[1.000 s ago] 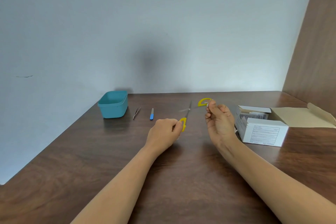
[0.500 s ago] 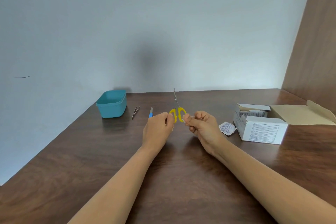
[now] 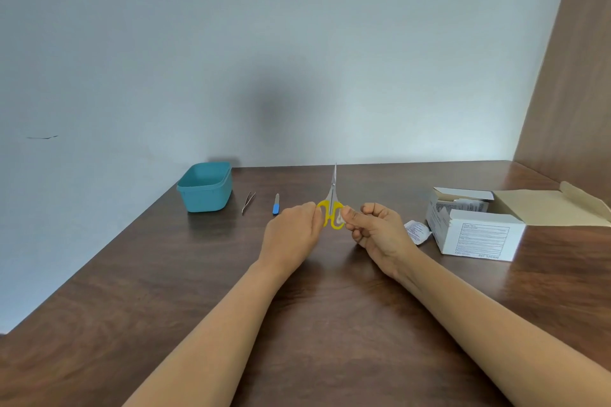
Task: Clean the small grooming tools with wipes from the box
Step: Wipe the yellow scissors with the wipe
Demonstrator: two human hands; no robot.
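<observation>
Small scissors with yellow handles point(image 3: 332, 205) are held above the table, blades closed and pointing up and away. My left hand point(image 3: 292, 235) pinches the left handle loop. My right hand point(image 3: 377, 230) pinches the right loop, and a bit of white shows inside that loop at my fingertips. The white wipe box point(image 3: 476, 231) stands open at the right, packets showing inside. A torn wipe packet point(image 3: 417, 232) lies beside it. Tweezers point(image 3: 248, 201) and a blue-handled file point(image 3: 276, 204) lie on the table behind my left hand.
A teal tub point(image 3: 205, 187) stands at the back left near the wall. The box's lid flap point(image 3: 555, 208) lies flat to the right. A wooden side panel point(image 3: 575, 76) closes off the right. The dark wooden table point(image 3: 314, 301) stretches toward me.
One second ago the scissors were spread wide open between my hands. My hands have come together and the blades are closed and upright. The torn packet has come into sight.
</observation>
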